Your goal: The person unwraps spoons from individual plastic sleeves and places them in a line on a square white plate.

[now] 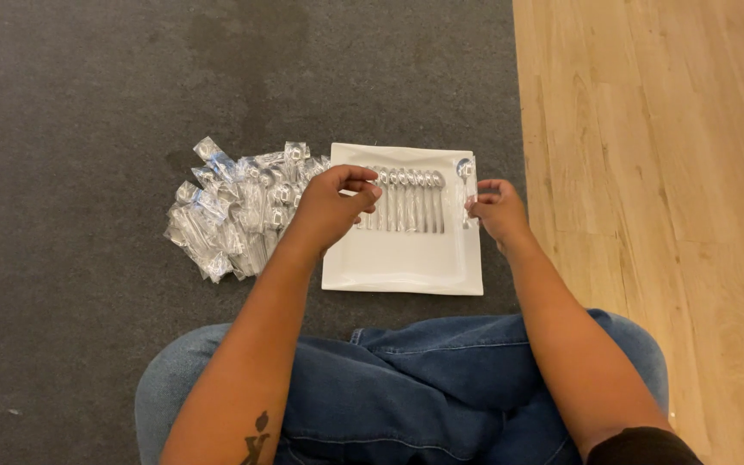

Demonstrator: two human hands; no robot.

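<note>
spoons [406, 200] in row on plate [402, 267], wrapped spoons [234, 211] left of it

Polished metal spoons [406, 200], bright and mirror-like, in a row on a smooth white square plate [402, 267] with a soft ceramic-like sheen. Clear, crinkled plastic wrappers, glossy with white glints, around a heap of wrapped spoons [230, 215]. One more spoon in a clear plastic sleeve [467, 191], shiny. Underneath, dark grey carpet [88, 129], matt and finely rough. To one side, pale wood floor [656, 146], smooth with visible grain and a low satin finish. Blue denim jeans [441, 379], matt woven cloth.
</note>
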